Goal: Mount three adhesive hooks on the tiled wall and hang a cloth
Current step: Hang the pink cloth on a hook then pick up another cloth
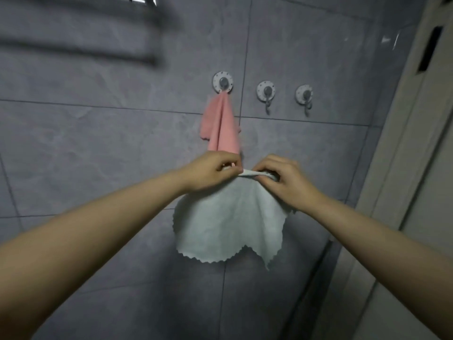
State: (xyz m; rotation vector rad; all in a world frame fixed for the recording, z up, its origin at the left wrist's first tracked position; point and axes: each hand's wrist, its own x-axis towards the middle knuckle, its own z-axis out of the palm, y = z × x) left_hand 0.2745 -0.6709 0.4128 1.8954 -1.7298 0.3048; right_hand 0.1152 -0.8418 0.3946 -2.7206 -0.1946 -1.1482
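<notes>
A pale cloth (228,222) with a zigzag edge hung in front of the grey tiled wall (98,143), held up by its top edge between both hands, below the row of hooks. The left hand (210,171) pinched the edge with curled fingers (229,165), and the right hand (282,179) gripped the bunched edge beside it, its fingers curled round the fabric. The two hands were close together, nearly touching. Above them a pink cloth (220,126) hung from the left hook (222,82), its lower end reaching down behind the left hand. The middle hook (266,92) and the right hook (304,94) were stuck on the wall with nothing on them. A blurred dark rail (81,49) crossed the upper left, and a light door frame (404,143) ran down the right side
</notes>
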